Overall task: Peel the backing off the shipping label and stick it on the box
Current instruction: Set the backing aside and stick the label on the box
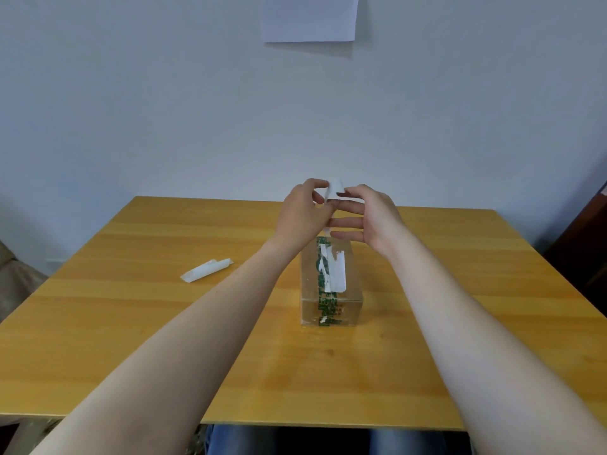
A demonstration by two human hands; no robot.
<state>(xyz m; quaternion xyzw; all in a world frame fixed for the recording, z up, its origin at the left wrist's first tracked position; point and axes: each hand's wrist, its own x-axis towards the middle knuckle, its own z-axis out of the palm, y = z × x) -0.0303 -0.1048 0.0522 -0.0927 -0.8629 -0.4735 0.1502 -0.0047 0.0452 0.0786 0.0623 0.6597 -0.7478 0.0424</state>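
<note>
A small brown cardboard box [351, 290] with green printed tape and white torn label remains on top sits in the middle of the wooden table [131, 339]. Above its far end, both hands are raised and meet. My left hand [302, 218] and my right hand [371, 215] pinch a small white shipping label [335, 187] between their fingertips. The label curls upward, and a white strip of it hangs down between the hands toward the box.
A rolled white strip of paper [207, 270] lies on the table left of the box. A white sheet [310, 18] hangs on the wall behind. A dark piece of furniture [581, 244] stands at the right edge.
</note>
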